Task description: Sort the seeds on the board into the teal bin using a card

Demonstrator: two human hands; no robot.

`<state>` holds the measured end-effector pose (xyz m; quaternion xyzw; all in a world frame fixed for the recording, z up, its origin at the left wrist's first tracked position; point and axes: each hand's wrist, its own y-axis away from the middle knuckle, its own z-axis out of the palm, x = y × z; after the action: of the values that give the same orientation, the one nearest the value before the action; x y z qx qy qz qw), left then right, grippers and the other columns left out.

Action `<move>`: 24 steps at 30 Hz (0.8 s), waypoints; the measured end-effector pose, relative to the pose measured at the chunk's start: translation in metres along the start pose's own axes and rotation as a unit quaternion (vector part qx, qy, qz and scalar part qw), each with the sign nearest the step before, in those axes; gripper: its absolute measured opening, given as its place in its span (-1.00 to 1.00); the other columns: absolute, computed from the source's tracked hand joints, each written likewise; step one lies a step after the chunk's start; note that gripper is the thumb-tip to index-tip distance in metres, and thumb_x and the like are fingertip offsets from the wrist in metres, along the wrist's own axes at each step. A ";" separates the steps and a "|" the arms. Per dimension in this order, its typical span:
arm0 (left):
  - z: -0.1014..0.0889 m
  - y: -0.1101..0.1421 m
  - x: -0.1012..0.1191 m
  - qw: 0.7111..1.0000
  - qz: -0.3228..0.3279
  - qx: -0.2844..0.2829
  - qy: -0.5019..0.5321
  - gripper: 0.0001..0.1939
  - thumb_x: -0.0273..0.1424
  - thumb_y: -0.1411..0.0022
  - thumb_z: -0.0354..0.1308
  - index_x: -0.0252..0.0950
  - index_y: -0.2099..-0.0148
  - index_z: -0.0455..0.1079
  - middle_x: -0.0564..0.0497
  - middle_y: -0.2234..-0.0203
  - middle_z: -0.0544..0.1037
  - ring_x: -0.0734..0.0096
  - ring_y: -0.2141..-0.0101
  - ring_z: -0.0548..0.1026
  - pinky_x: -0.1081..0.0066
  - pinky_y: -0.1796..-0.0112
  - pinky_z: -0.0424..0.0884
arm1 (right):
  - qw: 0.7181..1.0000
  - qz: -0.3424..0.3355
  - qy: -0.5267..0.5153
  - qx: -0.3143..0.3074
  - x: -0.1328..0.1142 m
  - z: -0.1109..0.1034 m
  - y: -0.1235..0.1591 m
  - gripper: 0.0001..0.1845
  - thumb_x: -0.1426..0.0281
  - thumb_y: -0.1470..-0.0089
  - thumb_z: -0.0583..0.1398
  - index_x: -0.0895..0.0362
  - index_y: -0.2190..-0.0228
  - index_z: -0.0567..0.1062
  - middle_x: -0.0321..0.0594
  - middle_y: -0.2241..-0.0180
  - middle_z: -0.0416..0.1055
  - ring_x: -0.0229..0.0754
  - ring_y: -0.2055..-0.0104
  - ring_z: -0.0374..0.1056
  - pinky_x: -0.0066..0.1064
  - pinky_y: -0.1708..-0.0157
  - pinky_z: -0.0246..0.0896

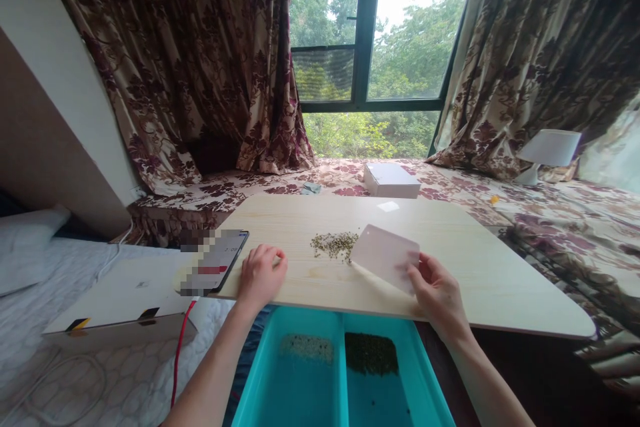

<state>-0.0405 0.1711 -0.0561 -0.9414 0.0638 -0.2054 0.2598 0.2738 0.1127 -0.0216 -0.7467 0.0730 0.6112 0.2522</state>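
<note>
Right hand (419, 268) pinched a thin, translucent white sheet (383, 255) by its edge, at three o'clock from greenish-brown grains (336, 245) on the pale wooden table (500, 280) — left hand (263, 272) curled at eight o'clock, its hold unclear.

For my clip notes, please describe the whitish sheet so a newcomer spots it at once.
On the pale table lies a loose pile of grains. At its right is the sheet, thin and cloudy, gripped in the right hand. The white square farther back is much smaller and untouched.
</note>
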 end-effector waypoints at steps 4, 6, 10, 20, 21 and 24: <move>-0.001 0.000 0.001 1.000 -0.002 -0.003 -0.004 -0.90 -0.37 -0.15 0.05 -0.19 0.37 0.39 0.02 0.33 0.49 0.24 0.22 0.40 0.28 0.13 0.29 | 1.000 0.002 -0.004 0.006 -0.006 -0.003 0.002 -0.61 0.25 0.15 0.21 0.16 0.24 0.46 -0.07 0.37 0.58 -0.05 0.31 0.51 -0.31 0.37 0.38; -0.002 0.000 0.002 1.000 -0.004 -0.005 -0.006 -0.89 -0.37 -0.15 0.05 -0.19 0.37 0.39 0.02 0.33 0.49 0.23 0.22 0.40 0.28 0.13 0.29 | 1.000 0.003 -0.001 0.013 -0.007 -0.005 0.002 -0.61 0.25 0.16 0.21 0.17 0.24 0.46 -0.07 0.37 0.58 -0.04 0.30 0.51 -0.29 0.35 0.38; -0.003 0.000 0.003 1.000 -0.007 -0.009 -0.009 -0.89 -0.37 -0.15 0.05 -0.19 0.37 0.39 0.01 0.33 0.49 0.23 0.22 0.39 0.28 0.14 0.29 | 1.000 0.010 0.007 0.009 -0.005 -0.004 0.000 -0.61 0.25 0.19 0.20 0.17 0.27 0.46 -0.08 0.40 0.58 -0.04 0.32 0.50 -0.29 0.36 0.38; -0.004 -0.001 0.003 1.000 -0.012 -0.014 -0.003 -0.89 -0.38 -0.14 0.05 -0.18 0.36 0.40 0.00 0.32 0.49 0.23 0.21 0.39 0.26 0.12 0.29 | 1.000 0.007 0.011 -0.021 -0.013 0.000 0.006 -0.62 0.24 0.16 0.20 0.17 0.26 0.46 -0.07 0.40 0.58 -0.05 0.33 0.50 -0.31 0.40 0.37; -0.004 -0.001 0.003 1.000 -0.013 -0.014 -0.003 -0.89 -0.38 -0.14 0.05 -0.18 0.37 0.40 0.00 0.32 0.49 0.23 0.21 0.39 0.26 0.12 0.29 | 1.000 0.008 0.012 -0.021 -0.013 -0.001 0.006 -0.63 0.25 0.16 0.20 0.17 0.27 0.45 -0.07 0.40 0.58 -0.05 0.33 0.51 -0.32 0.40 0.37; -0.004 -0.001 0.003 1.000 -0.013 -0.014 -0.004 -0.89 -0.37 -0.15 0.05 -0.19 0.37 0.39 0.00 0.32 0.48 0.23 0.21 0.39 0.27 0.12 0.29 | 0.999 0.007 0.019 -0.027 -0.010 -0.004 0.005 -0.64 0.25 0.16 0.19 0.16 0.28 0.46 -0.08 0.40 0.57 -0.06 0.33 0.50 -0.32 0.40 0.36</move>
<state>-0.0390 0.1692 -0.0518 -0.9463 0.0534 -0.2046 0.2444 0.2732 0.1049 -0.0129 -0.7641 0.0662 0.6006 0.2260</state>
